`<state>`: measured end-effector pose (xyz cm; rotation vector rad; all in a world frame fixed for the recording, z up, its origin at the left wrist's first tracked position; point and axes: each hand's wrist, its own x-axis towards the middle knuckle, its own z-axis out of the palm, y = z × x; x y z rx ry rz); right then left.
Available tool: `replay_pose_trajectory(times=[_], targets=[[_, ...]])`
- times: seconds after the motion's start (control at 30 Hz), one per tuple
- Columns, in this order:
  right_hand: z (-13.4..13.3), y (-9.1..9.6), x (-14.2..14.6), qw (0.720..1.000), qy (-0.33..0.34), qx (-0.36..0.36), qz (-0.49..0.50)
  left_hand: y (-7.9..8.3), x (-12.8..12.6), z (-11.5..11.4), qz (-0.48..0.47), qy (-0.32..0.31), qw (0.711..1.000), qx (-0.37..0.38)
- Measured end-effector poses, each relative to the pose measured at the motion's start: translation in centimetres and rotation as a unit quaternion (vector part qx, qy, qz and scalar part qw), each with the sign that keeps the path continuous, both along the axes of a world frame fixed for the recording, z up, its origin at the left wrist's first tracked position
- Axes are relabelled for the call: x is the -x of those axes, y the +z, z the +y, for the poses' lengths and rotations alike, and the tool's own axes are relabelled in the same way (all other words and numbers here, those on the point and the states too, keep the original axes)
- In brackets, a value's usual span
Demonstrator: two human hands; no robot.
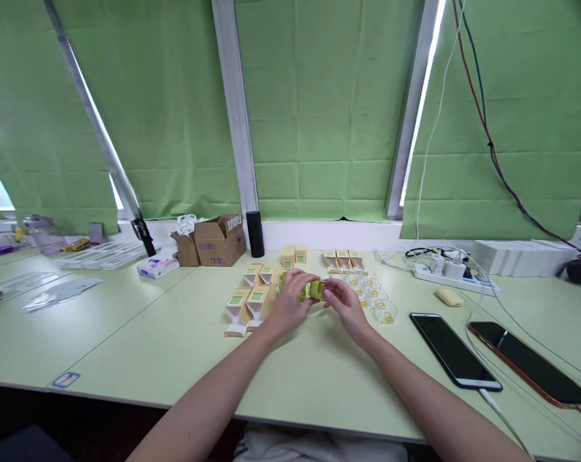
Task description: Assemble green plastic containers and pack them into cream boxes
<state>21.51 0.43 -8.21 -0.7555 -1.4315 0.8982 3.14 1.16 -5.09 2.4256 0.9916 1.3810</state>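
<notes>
My left hand [290,301] and my right hand [344,303] meet over the middle of the pale green table [140,340]. Both are closed on a small yellow-green object [315,289] held between their fingertips. Just left of my hands stand several small tan cartons with green labels [251,301], some with open flaps. To the right lie several clear plastic trays with yellow pieces inside [374,298]. More tan cartons [343,260] sit further back.
Two phones [454,350] [531,362] lie at the right, cabled to a white power strip [451,273]. A brown cardboard box [220,240] and a black cylinder [255,234] stand by the window ledge. Flat clear packaging [102,255] lies at the far left.
</notes>
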Motion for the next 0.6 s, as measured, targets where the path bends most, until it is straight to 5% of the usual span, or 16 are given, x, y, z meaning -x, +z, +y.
replay_pose_trajectory(times=[0.1,0.23,0.43,0.6], targets=[[0.0,-0.2,-0.5,0.989,-0.081,-0.038,-0.118,-0.2,0.3,0.8,-0.090,0.034,0.993,0.073],[-0.2,-0.4,-0.8,0.917,-0.153,-0.133,-0.343,-0.4,0.8,1.8,-0.164,0.042,0.975,0.145],[-0.9,-0.5,0.2,0.813,-0.143,-0.192,-0.531,-0.8,0.9,2.5,-0.209,0.012,0.960,0.186],[-1.0,-0.7,0.8,0.785,-0.119,-0.186,-0.579,-1.0,0.8,2.7,-0.212,0.000,0.960,0.184]])
